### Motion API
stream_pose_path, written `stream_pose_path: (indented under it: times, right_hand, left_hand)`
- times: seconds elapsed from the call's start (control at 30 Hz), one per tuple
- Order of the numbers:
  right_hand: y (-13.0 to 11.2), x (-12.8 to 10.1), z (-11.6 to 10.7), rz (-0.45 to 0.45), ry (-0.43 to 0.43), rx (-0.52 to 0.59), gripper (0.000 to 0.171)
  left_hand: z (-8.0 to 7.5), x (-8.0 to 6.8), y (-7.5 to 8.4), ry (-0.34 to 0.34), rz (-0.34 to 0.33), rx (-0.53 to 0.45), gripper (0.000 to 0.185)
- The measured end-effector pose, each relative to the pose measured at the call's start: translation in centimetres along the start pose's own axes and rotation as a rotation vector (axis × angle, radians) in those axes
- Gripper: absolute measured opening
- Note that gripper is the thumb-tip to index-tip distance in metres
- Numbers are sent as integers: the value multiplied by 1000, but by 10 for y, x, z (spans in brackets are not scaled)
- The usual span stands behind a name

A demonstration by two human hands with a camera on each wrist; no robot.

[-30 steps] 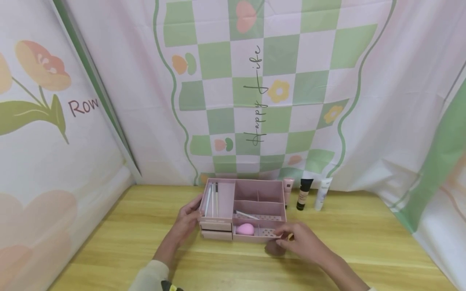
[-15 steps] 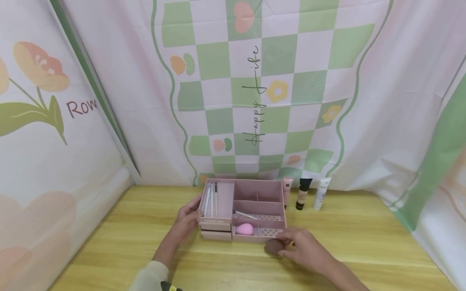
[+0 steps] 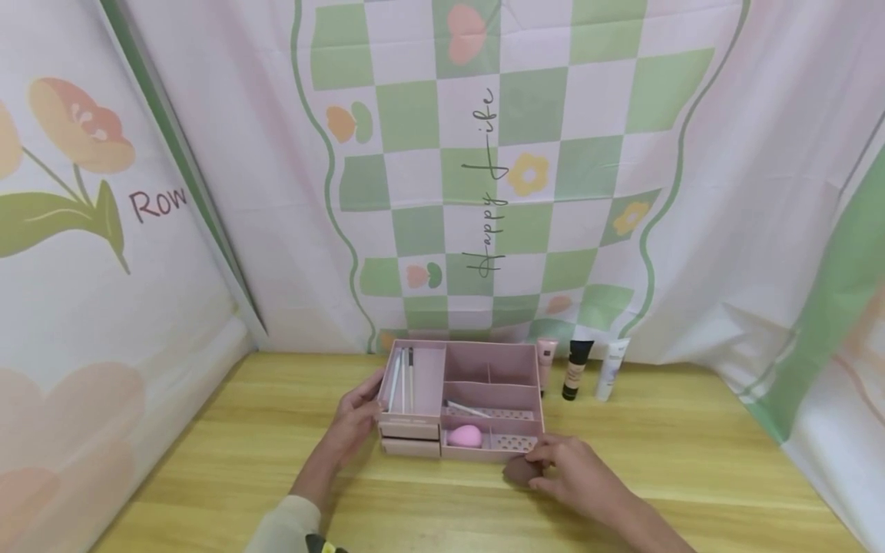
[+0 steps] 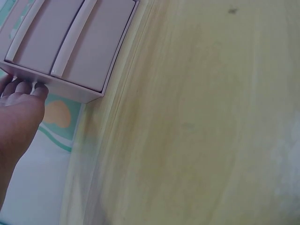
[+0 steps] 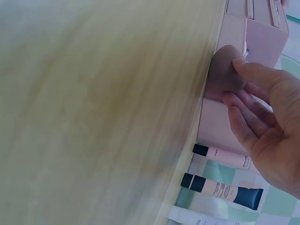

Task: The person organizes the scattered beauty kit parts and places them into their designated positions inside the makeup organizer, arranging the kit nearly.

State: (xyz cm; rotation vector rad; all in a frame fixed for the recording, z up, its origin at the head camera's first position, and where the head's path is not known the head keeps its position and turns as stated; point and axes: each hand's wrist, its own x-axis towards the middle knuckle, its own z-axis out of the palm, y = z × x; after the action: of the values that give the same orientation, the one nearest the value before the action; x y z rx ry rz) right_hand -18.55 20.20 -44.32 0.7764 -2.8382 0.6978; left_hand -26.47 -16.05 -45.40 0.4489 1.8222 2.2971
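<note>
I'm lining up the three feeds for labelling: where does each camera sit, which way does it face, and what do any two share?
Head: worn on the head, looking forward and down at the pink organizer on the wooden table; both forearms, left hand and right hand show.
Left wrist: at the left wrist, looking along the table to the organizer's drawer fronts; only left-hand fingers show.
Right wrist: at the right wrist, facing the brown sponge against the organizer; right-hand fingers show.
Shared: head and right wrist both show the sponge and three tubes.
</note>
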Motion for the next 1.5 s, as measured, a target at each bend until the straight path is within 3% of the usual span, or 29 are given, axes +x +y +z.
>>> stream_pose_path:
  times: [0.17,0.77,1.13,1.5]
  right_hand:
    - [2,0,0,41,-24,34,21]
    - [2,1,-6,48,20,151,23]
    - [-1,17,-17,28,65,150,21]
    - [0,39,-15,15,78,169,22]
  left_hand:
    - [0,0,1,2,-6,4,74]
    - [1,0,1,16,-20,6,74]
    - [0,0,2,6,-22,15,74]
    - [0,1,1,-13,2,22,73]
